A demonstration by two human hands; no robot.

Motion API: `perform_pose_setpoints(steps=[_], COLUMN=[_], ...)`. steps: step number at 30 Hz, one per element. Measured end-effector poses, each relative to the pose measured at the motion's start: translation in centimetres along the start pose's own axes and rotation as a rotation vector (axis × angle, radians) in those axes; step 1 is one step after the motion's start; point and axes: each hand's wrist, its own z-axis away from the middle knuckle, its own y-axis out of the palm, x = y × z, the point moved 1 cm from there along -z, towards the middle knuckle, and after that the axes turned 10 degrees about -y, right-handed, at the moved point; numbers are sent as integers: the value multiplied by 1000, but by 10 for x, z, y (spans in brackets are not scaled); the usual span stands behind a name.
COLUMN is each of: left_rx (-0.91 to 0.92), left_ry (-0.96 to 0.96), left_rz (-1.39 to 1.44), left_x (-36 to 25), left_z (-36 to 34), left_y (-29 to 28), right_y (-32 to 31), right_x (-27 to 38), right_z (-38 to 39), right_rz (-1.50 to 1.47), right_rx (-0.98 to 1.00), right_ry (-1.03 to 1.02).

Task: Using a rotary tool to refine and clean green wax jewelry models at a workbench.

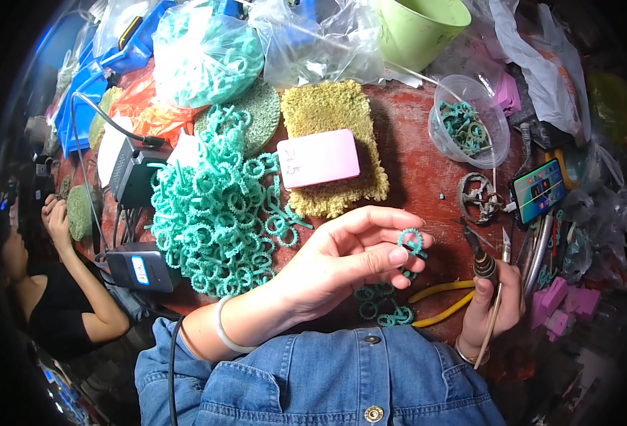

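My left hand (328, 264) pinches a small teal wax-like ring (411, 241) with a knobbly edge between thumb and fingers. In my right hand (506, 298) is a soldering iron (482, 264), its dark tip pointing up and to the left. A thin wooden stick (495, 316) runs through the same grip. Close below my left fingers lie several similar teal rings (391, 314) beside yellow-handled pliers (445, 305). To the left of that hand rises a big heap of teal rings (210, 227).
A yellow-green sponge (328, 106) bears a pink block (318, 160). At the right stand a clear tub (498, 121) of ring pieces, a round metal stand (478, 199) and a lit phone (538, 192). Black power boxes (139, 170) with cables stand left; another person (65, 305) sits beyond.
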Motion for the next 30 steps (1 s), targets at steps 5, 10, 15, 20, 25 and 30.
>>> perform_pose_setpoints(steps=[5, 10, 15, 20, 25, 30], left_rx=[27, 40, 41, 55, 63, 74], left_ry=[-31, -32, -28, -24, -28, -25], left_rz=[69, 86, 75, 94, 119, 121], left_x=[-2, -2, -2, -2, -2, -1], left_z=[1, 0, 0, 0, 1, 0], left_y=[1, 0, 1, 1, 1, -1], right_y=[0, 0, 1, 0, 0, 1], right_x=[-1, -2, -1, -1, -1, 0], right_z=[2, 2, 2, 2, 2, 1], right_rz=[-6, -8, -36, -38, -34, -58], right_rx=[1, 12, 12, 20, 26, 29], right_ry=[3, 21, 28, 33, 33, 38])
